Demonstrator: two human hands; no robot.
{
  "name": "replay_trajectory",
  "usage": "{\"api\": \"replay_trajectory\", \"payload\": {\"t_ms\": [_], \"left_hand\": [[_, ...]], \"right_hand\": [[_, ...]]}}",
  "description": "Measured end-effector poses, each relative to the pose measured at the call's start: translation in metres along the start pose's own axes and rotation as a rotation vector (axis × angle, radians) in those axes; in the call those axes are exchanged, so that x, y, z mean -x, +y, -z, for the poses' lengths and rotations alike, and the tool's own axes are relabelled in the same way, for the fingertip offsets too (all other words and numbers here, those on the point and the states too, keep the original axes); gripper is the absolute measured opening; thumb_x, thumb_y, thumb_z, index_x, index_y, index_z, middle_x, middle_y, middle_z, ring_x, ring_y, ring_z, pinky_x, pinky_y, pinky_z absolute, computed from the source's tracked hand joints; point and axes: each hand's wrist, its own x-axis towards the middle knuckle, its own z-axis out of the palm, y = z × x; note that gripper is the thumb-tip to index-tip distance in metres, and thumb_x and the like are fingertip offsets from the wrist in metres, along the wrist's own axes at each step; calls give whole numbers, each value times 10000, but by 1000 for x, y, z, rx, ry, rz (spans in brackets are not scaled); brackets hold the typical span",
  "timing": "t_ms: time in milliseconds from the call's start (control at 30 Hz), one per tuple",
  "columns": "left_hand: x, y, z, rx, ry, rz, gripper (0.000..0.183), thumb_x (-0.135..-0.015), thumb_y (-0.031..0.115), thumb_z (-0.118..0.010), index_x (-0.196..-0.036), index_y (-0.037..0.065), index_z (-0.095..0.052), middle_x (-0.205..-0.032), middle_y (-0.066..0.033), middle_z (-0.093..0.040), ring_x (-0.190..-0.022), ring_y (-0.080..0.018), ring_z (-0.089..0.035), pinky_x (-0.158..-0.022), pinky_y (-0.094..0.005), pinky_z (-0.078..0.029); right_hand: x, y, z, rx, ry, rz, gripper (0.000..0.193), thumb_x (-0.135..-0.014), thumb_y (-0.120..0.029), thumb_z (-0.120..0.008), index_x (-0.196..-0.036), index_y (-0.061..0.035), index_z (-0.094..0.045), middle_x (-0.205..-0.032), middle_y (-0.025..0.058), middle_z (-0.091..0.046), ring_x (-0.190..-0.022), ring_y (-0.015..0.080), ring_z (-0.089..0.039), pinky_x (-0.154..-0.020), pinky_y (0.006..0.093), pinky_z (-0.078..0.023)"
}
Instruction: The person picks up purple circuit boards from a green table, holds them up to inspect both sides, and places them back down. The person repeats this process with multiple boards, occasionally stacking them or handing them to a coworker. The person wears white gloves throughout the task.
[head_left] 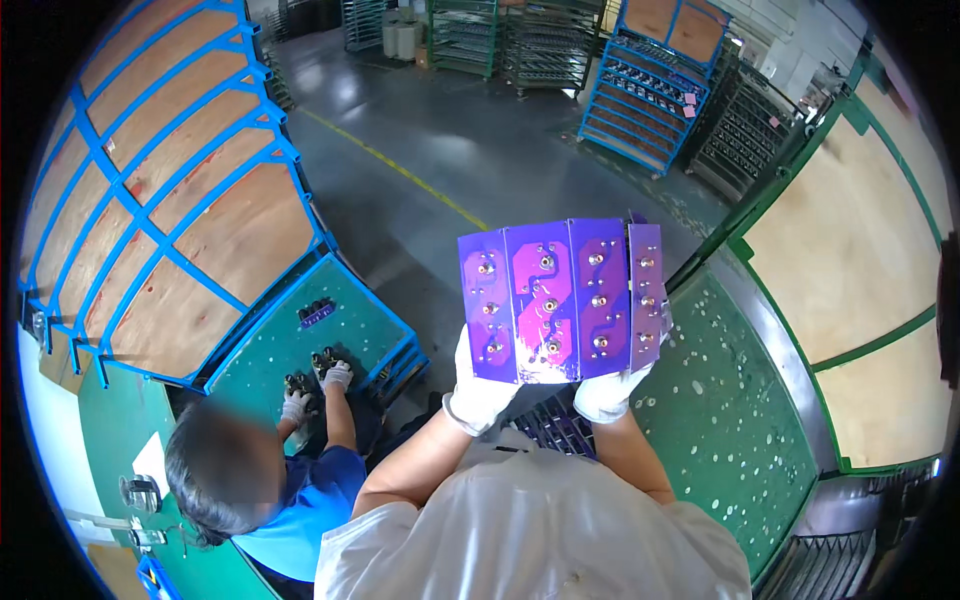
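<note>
In front of my chest I hold up a row of purple circuit boards (541, 275), side by side, with magenta patches and small round metal terminals standing on their faces. The rightmost board is angled away from the others. My left hand (478, 390), in a white glove, is closed on the lower left edge. My right hand (606, 394), also gloved in white, grips the lower right edge. The boards hide most of the fingers of both hands. Below and between my forearms lie more dark purple boards (556, 425), partly covered by my hands and body.
A green speckled worktop (730, 390) lies to my right, beside a green-framed wooden panel (850, 260). At left, a co-worker's gloved hands (337, 376) handle dark parts on a green bench (260, 350). Blue-framed panels (190, 190) rise behind it. Racks (650, 100) stand across the floor.
</note>
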Motion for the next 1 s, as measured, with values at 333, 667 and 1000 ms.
{"api": "replay_trajectory", "payload": {"t_ms": [333,667,1000], "left_hand": [[4,16,-2,514,-135,65,413,-1042,257,-356,-1391,47,-421,-1357,-134,-521,-1233,-281,-529,-1045,-458,-446],[27,-12,-34,441,-149,-13,421,-1045,283,-340,-1405,80,-420,-1376,-123,-501,-1254,-288,-503,-1069,-481,-409],[45,-56,-69,569,-210,56,453,-1026,328,-378,-1394,71,-440,-1384,-136,-505,-1279,-292,-484,-1096,-475,-376]], "right_hand": [[11,2,-2,-334,-188,-329,746,-977,-623,-321,-1545,-165,-165,-1571,83,-253,-1421,274,-297,-1167,502,-249],[11,34,58,-870,-401,-553,769,-963,-674,-265,-1548,-181,-184,-1579,49,-255,-1426,250,-293,-1179,483,-227],[1,9,110,-845,-436,-466,731,-981,-607,-321,-1549,-168,-180,-1581,70,-236,-1415,253,-312,-1138,483,-296]]}}
